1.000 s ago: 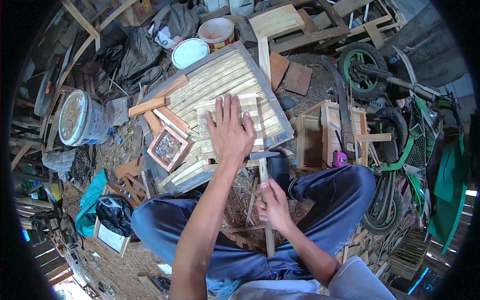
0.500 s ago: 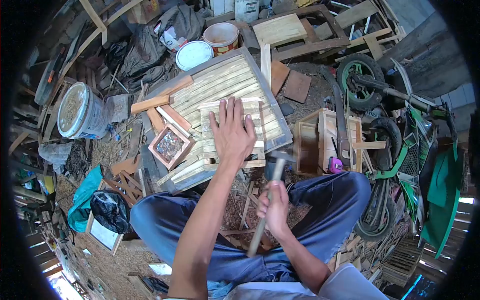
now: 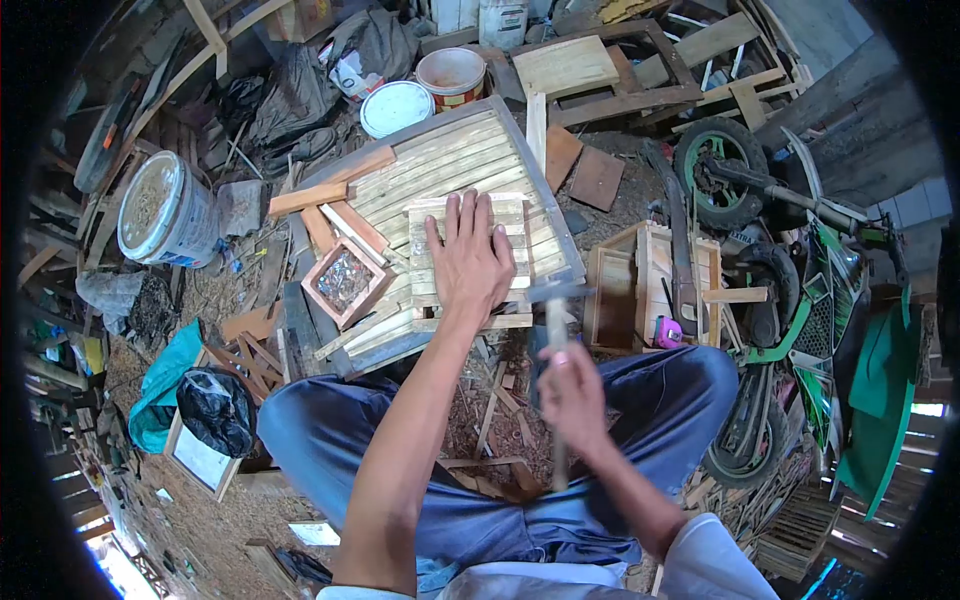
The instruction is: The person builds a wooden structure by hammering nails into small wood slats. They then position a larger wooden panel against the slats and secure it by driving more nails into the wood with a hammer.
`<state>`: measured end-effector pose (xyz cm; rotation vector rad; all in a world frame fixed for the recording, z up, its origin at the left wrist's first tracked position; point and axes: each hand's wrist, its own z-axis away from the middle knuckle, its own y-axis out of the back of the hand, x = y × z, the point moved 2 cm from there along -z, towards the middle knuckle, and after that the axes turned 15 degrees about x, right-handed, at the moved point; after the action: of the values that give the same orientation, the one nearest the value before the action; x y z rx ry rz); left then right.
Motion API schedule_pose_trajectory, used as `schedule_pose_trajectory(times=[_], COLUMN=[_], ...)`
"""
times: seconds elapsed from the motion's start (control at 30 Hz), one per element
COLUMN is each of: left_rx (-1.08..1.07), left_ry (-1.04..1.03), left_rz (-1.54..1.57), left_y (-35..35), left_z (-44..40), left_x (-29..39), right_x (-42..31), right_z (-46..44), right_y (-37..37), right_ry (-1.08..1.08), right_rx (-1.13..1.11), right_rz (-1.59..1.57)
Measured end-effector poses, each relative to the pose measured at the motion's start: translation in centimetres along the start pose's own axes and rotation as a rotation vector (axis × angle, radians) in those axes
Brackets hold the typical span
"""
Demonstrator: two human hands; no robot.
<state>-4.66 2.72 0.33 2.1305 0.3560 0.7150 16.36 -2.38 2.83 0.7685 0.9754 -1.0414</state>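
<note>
My left hand (image 3: 470, 260) lies flat with fingers spread on a small slatted wooden piece (image 3: 515, 243), which rests on a larger slatted board (image 3: 460, 150) with a grey frame. Wrapped round the handle of a hammer (image 3: 557, 325) is my right hand (image 3: 573, 392), blurred by motion. The hammer head is just right of the small piece's lower right corner, apart from my left hand. Left of the small piece, a square wooden box (image 3: 345, 283) holds what look like small nails, beside several loose wood strips (image 3: 308, 198).
A wooden crate (image 3: 650, 285) with a pink tape measure (image 3: 668, 332) stands right of the board. Further right is a green motorcycle (image 3: 800, 320). Buckets (image 3: 168, 212) stand at left and at the back. Wood scraps litter the floor between my knees.
The hammer has moved right, away from the small piece's edge, with my right hand round it. My left hand stays flat on the piece. The whole view has shifted slightly.
</note>
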Motion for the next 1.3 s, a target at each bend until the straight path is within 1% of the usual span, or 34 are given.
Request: schedule_pose_trajectory(times=[0.03,0.1,0.13,0.2,0.23,0.33,0.37,0.47,0.57,0.67,0.7,0.8,0.83,0.93,0.97,1.07,1.1,1.2,1.23,1.3], left_rx=[0.006,0.017,0.011,0.004,0.003,0.0,-0.006,-0.012,0.002,0.014,0.022,0.024,0.02,0.02,0.011,0.0,-0.01,-0.034,-0.037,-0.03], left_ry=[-0.004,-0.014,-0.01,-0.004,-0.005,-0.004,-0.005,-0.012,-0.017,-0.037,-0.04,-0.034,-0.043,-0.046,-0.049,-0.045,-0.048,-0.042,-0.037,-0.043], left_rz=[0.002,0.011,0.015,0.022,0.023,0.016,0.014,0.02,0.004,-0.011,-0.013,-0.025,-0.035,-0.036,-0.032,-0.049,-0.051,-0.032,-0.032,-0.052], left_y=[0.0,0.1,0.2,0.4,0.4,0.4,0.4,0.4,0.2,0.2,0.2,0.2,0.2,0.2,0.2,0.3,0.3,0.2,0.3,0.3], left_z=[0.0,0.1,0.1,-0.1,0.0,-0.1,-0.1,0.1,-0.1,-0.1,-0.1,-0.1,0.0,0.0,0.1,-0.1,-0.1,0.1,-0.3,-0.3], left_x=[-0.2,-0.1,0.0,0.1,0.1,0.1,0.1,0.2,0.0,0.0,0.1,0.2,0.2,0.3,0.6,0.1,0.1,0.5,0.3,0.1], right_x=[-2.7,-4.7,-5.0,-6.1,-7.3,-7.9,-7.2,-5.6,-7.1,-6.5,-6.3,-6.3,-6.7,-6.2,-6.3,-7.1,-7.0,-6.9,-7.4,-7.6], right_z=[-0.5,-2.8,-4.4,-6.8,-7.2,-8.0,-8.5,-10.3,-9.8,-11.4,-12.4,-12.0,-11.3,-11.9,-12.7,-12.1,-12.0,-13.3,-12.9,-13.0], right_y=[0.9,3.1,4.1,5.2,5.7,6.5,6.6,7.6,6.7,6.4,6.3,6.6,6.4,6.1,6.2,6.0,6.0,5.5,5.4,5.2], right_ry=[0.115,0.321,0.585,0.969,0.99,1.294,1.368,1.22,1.375,1.296,1.278,1.416,1.489,1.193,1.347,1.549,1.535,1.434,1.524,1.554], right_rx=[0.001,-0.021,-0.014,-0.101,-0.214,-0.554,-0.554,-0.548,-0.615,-0.533,-0.456,-0.533,-0.587,-0.477,-0.463,-0.594,-0.632,-0.456,-0.457,-0.564], right_rz=[0.058,0.231,0.351,0.554,0.733,1.083,1.099,1.085,0.969,1.075,1.055,1.013,0.95,1.149,1.039,0.925,1.003,1.06,0.992,1.01])
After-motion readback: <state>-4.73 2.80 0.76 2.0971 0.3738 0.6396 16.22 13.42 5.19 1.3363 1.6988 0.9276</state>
